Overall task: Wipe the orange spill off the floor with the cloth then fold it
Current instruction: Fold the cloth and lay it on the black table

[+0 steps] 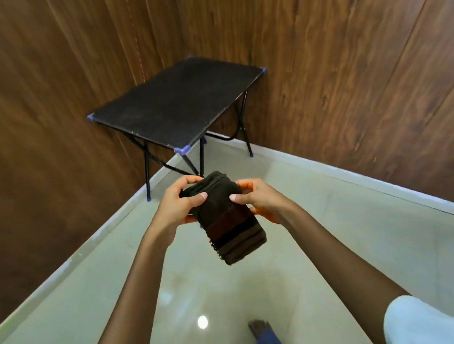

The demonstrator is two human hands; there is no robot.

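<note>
A dark brown cloth with reddish-brown stripes is folded into a thick narrow bundle and held in the air over the floor. My left hand grips its upper left side, thumb on top. My right hand grips the upper right side. The striped lower end hangs free below both hands. The glossy pale green floor beneath shows a faint dull smear and no orange spill that I can see.
A small black folding table with blue corner caps stands in the corner ahead. Wood-panelled walls close in on the left and right. My bare foot and blue trouser leg are at the bottom.
</note>
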